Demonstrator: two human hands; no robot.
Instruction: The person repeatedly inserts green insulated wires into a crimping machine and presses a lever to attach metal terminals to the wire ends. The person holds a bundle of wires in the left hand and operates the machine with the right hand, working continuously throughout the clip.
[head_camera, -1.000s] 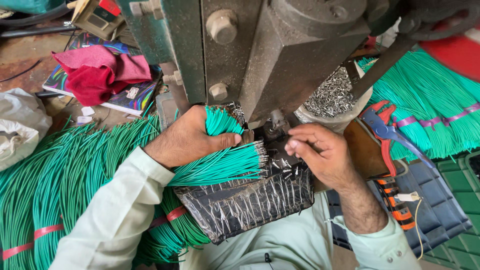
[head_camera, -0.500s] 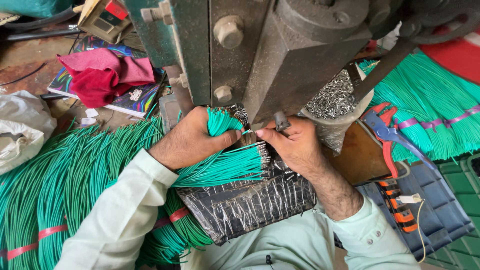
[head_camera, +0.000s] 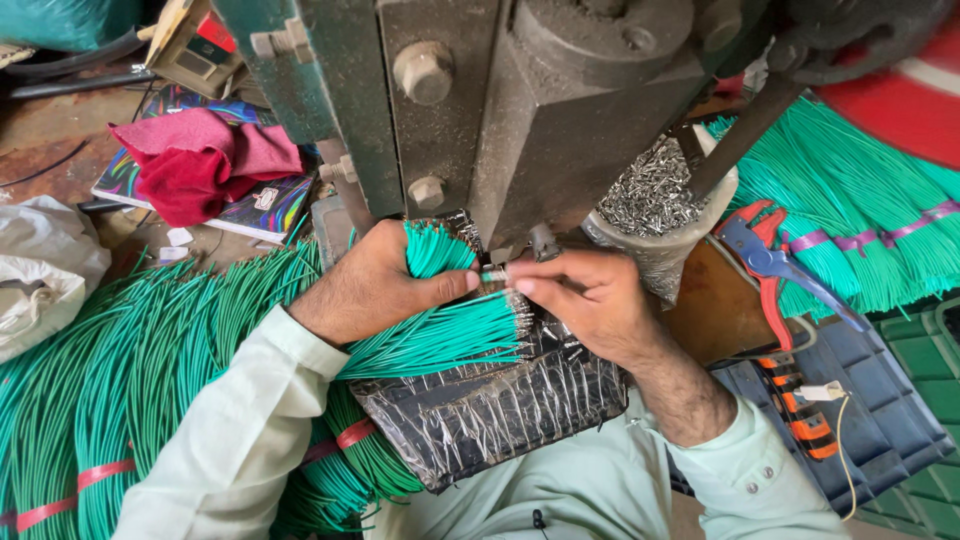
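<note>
The left hand (head_camera: 375, 285) is clenched around a bundle of green wires (head_camera: 440, 335), its thumb stretched toward the right. The cut ends of the bundle point to the right and lie on a black pad wrapped in clear tape (head_camera: 490, 410), which rests in front of the person's body. The right hand (head_camera: 580, 300) pinches one single green wire (head_camera: 493, 274) between thumb and fingertips, and holds its end just under the dark metal head of the press machine (head_camera: 560, 110), close to the small tool at the bottom of the head. The two hands are almost touching at the thumbs. Right of the press stands a container full of small metal terminals (head_camera: 655, 190), just beside the right hand. Farther right, a red and blue wire stripper (head_camera: 765, 260) lies on the worktop, above a blue plastic crate (head_camera: 880, 420). More green wire bundles, tied with pink bands, lie at the far right (head_camera: 860, 215), and a big heap of them lies at the left (head_camera: 120, 390), under the left sleeve. Behind the left heap, a red cloth (head_camera: 205, 160) rests on a colourful book (head_camera: 265, 210), and a white bag (head_camera: 40, 270) sits at the left edge.
</note>
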